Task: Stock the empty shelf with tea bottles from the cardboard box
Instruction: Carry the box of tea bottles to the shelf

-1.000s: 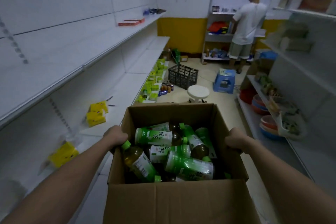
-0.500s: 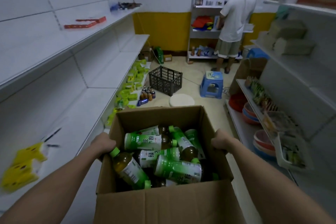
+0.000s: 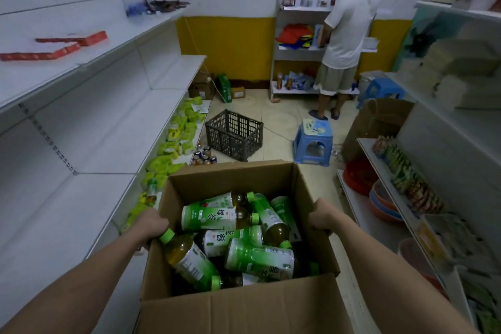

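Open cardboard box [image 3: 238, 312] holds jumbled green-capped tea bottles [image 3: 214, 218]; white shelf [image 3: 89, 198] bare.

Bare forearms, seemingly no sleeves

cardboard box [image 3: 244, 309] farther along the aisle, black crate [image 3: 234, 135] nearer

White shelf [image 3: 89, 127] bare; yellow packets [image 3: 179, 138] crowd below.
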### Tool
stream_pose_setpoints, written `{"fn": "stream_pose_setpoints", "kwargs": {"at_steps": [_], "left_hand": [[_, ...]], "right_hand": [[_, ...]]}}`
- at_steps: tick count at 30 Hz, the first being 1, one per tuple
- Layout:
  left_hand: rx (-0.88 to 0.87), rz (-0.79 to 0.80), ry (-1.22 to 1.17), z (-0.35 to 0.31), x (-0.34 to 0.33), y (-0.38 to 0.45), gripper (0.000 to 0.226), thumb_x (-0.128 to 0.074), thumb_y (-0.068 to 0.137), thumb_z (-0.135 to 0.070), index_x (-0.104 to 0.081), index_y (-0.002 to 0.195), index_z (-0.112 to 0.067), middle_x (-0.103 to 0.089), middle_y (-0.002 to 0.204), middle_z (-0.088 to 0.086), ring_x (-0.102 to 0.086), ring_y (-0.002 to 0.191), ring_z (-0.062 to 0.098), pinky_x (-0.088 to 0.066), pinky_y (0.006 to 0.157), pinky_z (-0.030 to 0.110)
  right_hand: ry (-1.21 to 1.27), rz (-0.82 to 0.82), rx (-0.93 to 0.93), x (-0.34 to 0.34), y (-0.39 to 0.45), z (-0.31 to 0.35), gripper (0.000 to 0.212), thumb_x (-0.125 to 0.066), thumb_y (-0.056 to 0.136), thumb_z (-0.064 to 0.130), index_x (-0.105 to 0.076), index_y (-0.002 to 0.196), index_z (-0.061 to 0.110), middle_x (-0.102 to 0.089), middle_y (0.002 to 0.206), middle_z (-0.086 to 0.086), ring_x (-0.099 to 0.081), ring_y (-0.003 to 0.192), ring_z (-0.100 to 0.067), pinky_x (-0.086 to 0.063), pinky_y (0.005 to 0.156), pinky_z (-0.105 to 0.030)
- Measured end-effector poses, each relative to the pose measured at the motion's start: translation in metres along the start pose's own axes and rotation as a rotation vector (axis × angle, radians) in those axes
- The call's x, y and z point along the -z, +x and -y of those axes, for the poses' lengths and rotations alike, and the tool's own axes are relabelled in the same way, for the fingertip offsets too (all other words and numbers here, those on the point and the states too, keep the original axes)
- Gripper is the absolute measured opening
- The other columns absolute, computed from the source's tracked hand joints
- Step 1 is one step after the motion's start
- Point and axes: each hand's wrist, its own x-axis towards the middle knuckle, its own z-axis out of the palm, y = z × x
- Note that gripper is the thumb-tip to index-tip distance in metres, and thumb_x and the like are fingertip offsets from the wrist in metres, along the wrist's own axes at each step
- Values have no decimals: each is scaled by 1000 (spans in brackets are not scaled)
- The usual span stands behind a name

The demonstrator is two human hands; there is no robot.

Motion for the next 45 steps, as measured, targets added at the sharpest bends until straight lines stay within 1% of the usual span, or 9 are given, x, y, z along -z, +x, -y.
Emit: {"fn": "stream_pose_setpoints", "kwargs": {"at_steps": [3,7,15,22,27,31,38,41,45], "left_hand": [[-21,-27,13,-41,15,54,18,-55,81,-11,-62,80,5,-60,69,19,-64,58,34,-47,39,29],[7,-52,-29,-85,22,119,13,-55,82,-9,-57,75,2,-59,70,20,-59,56,33,-46,42,29],[91,-87,-88,-154,5,248,22,-57,81,-5,-65,99,5,-66,100,27,-63,93,37,-53,78,39],[236,-170,-133,-224,10,314,15,-57,79,-7,-55,64,-7,-63,75,21,-66,71,34,-44,49,27],[310,-190,-137,-244,15,353,11,-57,81,-9,-58,73,-3,-60,74,16,-61,70,30,-41,53,28],[400,-194,-203,-237,15,392,14,-57,80,-10,-60,68,-2,-58,62,12,-54,51,23,-37,40,23],[447,-187,-216,-195,3,465,36,-63,81,-14,-42,52,-17,-49,57,2,-52,65,19,-31,45,25],[507,-184,-287,-180,0,478,28,-62,75,-20,-47,53,-11,-46,53,0,-49,55,17,-30,44,24],[655,-178,-333,-166,0,485,18,-63,80,-17,-59,67,-5,-53,64,6,-51,58,17,-35,51,24]], "right_hand": [[-10,-2,-23,21,58,23,17,-55,89,8,-46,104,5,-60,96,-17,-64,77,-30,-45,39,-26],[4,31,-25,47,136,52,21,-55,89,7,-50,109,2,-60,97,-17,-66,82,-31,-47,41,-26],[-121,104,72,107,321,115,28,-50,88,6,-51,114,-3,-60,112,-24,-68,90,-38,-58,59,-38],[-229,163,195,165,458,180,27,-50,87,6,-57,109,-8,-62,96,-22,-64,72,-32,-57,59,-39],[-326,175,289,177,528,229,22,-51,86,8,-61,101,-5,-60,90,-17,-62,77,-30,-52,58,-32],[-377,207,310,165,574,266,24,-52,87,9,-62,102,-6,-59,90,-18,-64,88,-35,-45,61,-29],[-449,267,297,119,646,327,27,-53,88,7,-60,110,-8,-65,112,-25,-64,101,-37,-55,75,-37],[-503,292,316,103,664,358,34,-56,87,8,-58,118,-7,-62,119,-24,-61,110,-36,-53,92,-42],[-581,358,408,85,683,406,34,-56,86,5,-58,119,-3,-63,119,-21,-60,111,-34,-53,94,-43]]}}
